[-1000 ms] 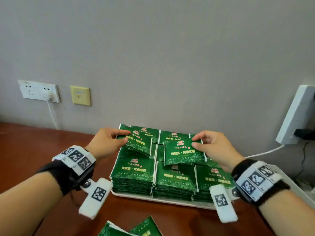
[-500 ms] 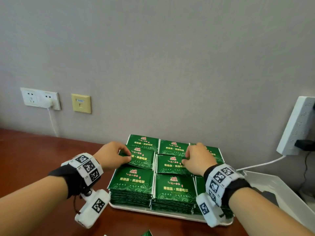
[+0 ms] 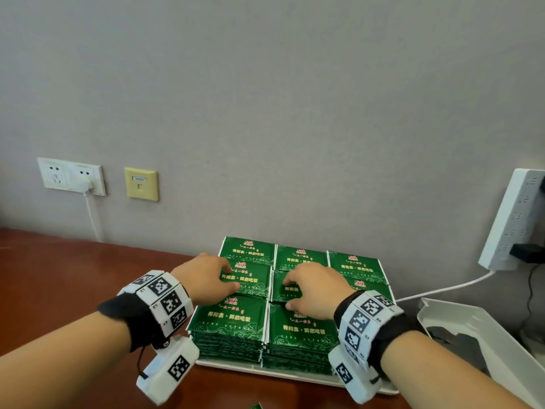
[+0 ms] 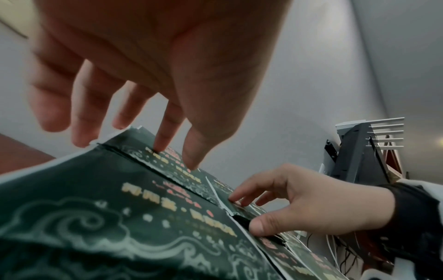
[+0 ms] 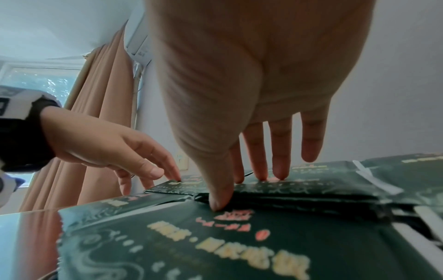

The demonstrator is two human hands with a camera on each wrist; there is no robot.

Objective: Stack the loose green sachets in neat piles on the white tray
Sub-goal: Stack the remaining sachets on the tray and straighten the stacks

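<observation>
The white tray (image 3: 230,366) on the brown table carries several piles of green sachets side by side. My left hand (image 3: 230,276) touches the top sachet of the middle-left pile (image 3: 253,280) with its thumb and index tips, the fingers (image 4: 165,136) nearly straight. My right hand (image 3: 290,293) presses straight fingers (image 5: 278,163) onto the top sachet of the centre pile (image 3: 280,292). Its thumb rests on the front-middle pile (image 5: 215,242). Neither hand pinches a sachet. The right-hand piles are partly hidden behind my right wrist.
A white bin (image 3: 472,326) with dark contents stands right of the tray. A power strip (image 3: 513,219) hangs on the wall above it, its cable (image 3: 442,289) trailing behind the tray. A loose sachet corner (image 3: 256,405) shows at the bottom edge. Wall sockets (image 3: 70,175) sit at left.
A second ago each hand held a sachet above the tray. Both lowered their sachets onto the middle-row piles, let go, and now lie flat on them.
</observation>
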